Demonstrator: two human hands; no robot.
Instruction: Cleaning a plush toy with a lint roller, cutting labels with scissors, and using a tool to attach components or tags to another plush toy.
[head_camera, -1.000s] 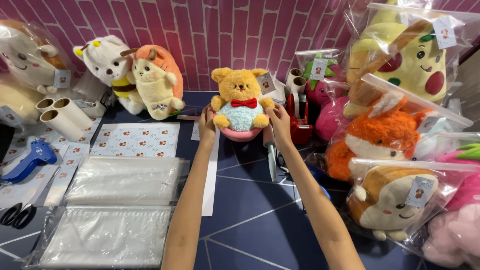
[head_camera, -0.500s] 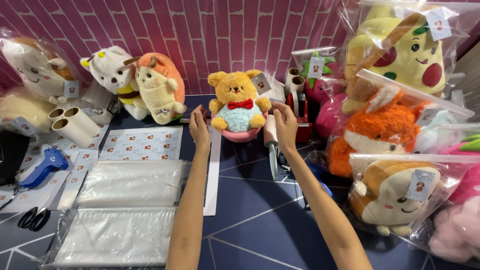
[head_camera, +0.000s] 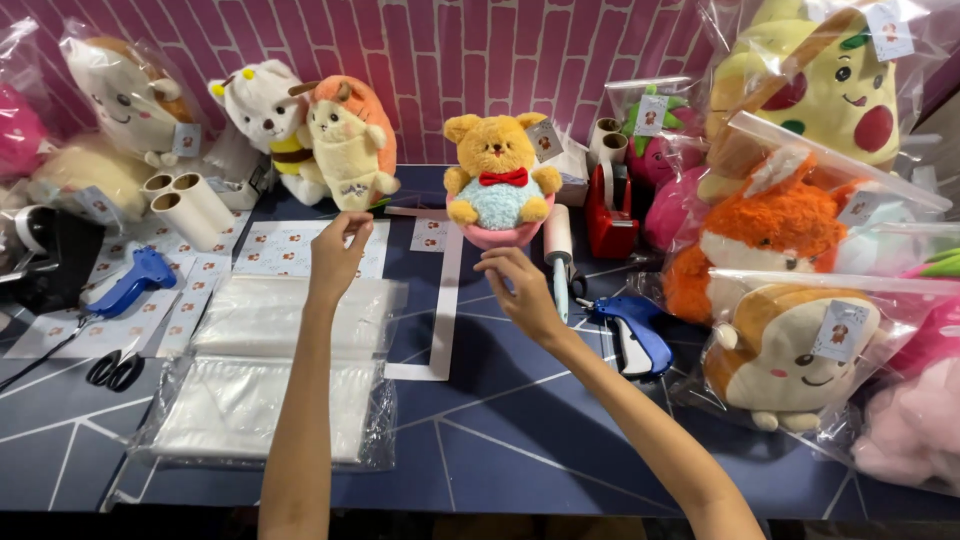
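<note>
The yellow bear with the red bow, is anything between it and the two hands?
Nothing visible. The yellow bear sits in a pink bowl; only bare tabletop lies between it and the right hand or left hand.

Two blue tagging guns (head_camera: 128, 282) (head_camera: 633, 332); roughly nine plush toys (head_camera: 497, 175); one scissors (head_camera: 113, 370).

The bear plush (head_camera: 500, 182) sits just beyond my hands, my left hand (head_camera: 337, 252) above the plastic bags (head_camera: 285, 370), the tagging gun (head_camera: 633, 330) right of my right hand (head_camera: 522, 292).
</note>
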